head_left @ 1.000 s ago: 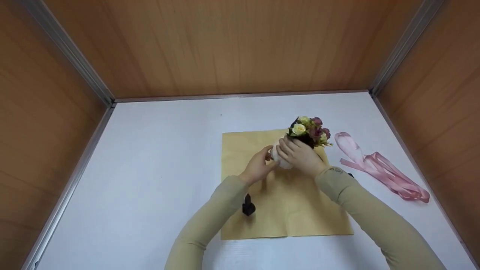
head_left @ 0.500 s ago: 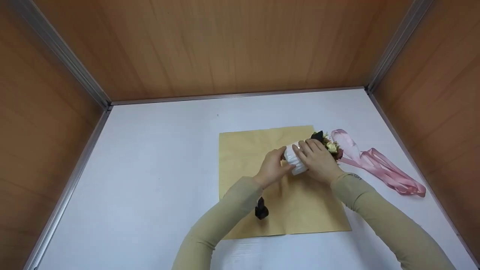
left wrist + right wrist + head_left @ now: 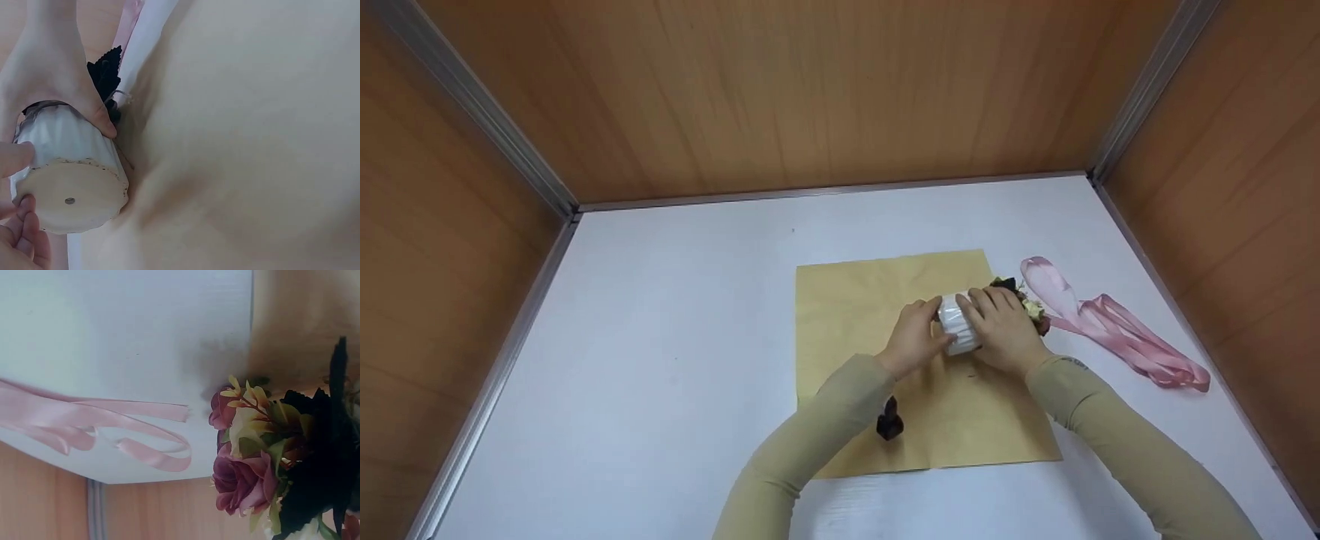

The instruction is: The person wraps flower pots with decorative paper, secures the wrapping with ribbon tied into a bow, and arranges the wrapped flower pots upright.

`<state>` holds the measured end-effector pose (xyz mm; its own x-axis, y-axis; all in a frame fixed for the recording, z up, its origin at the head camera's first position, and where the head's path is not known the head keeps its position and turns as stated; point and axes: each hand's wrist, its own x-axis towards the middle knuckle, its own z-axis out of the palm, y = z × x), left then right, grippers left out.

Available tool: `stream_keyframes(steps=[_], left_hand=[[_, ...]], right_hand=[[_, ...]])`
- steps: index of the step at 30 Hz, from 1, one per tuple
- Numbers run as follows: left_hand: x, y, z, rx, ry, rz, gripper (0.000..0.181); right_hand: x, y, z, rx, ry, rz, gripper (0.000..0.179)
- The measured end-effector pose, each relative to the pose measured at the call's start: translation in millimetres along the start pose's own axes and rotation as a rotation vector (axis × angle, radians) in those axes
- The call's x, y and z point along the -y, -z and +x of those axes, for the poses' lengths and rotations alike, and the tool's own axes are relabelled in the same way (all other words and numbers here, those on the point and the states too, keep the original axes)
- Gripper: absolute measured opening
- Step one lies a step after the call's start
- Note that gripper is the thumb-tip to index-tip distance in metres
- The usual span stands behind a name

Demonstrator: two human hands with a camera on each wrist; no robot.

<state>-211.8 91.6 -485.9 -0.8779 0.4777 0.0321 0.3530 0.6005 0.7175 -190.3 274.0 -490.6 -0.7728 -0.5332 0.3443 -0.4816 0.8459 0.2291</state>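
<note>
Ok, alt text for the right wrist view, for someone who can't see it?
Purple and cream flowers with dark leaves crowd the lower right. To their left, a pink ribbon lies on the white table, with tan paper at upper right and wood panels along the bottom.

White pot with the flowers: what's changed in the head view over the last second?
The white pot moved right over the brown paper; its flowers swung right and nearer, now mostly behind the right hand. Nothing was grabbed or released: that and the left hand both still hold the pot. Paper and pink ribbon stayed put.
</note>
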Motion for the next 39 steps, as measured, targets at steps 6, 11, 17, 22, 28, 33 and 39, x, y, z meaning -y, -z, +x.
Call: stream_keyframes(steps=[6,11,17,22,28,33,39], left_hand=[[0.0,-4.0,2.1,0.01,0.007,0.006,0.063],[-1.2,-5.6,4.0,0.018,0.003,0.024,0.062],[1.0,-6.8,4.5,0.001,-0.058,0.012,0.06],[3.3,-7.5,6.2,0.017,-0.097,0.01,0.057],[7.7,-6.8,7.4,0.014,-0.089,0.003,0.057],[11.7,-4.2,6.4,0.024,-0.068,-0.06,0.058],[15.7,-3.1,3.0,0.025,-0.05,-0.086,0.06]], right_hand=[[-1.3,-3.5,-4.1,0.001,-0.018,0.006,0.081],[-3.1,-4.8,-6.6,0.007,-0.033,0.014,0.084],[-5.9,-4.6,-6.6,0.028,-0.054,0.037,0.089],[-8.6,-7.4,-8.0,0.089,-0.106,0.081,0.092],[-13.2,-3.0,-2.8,0.165,-0.122,0.199,0.095],[-18.4,6.6,6.8,0.186,-0.161,0.361,0.079],[-7.3,3.2,22.8,0.151,-0.325,0.537,0.04]])
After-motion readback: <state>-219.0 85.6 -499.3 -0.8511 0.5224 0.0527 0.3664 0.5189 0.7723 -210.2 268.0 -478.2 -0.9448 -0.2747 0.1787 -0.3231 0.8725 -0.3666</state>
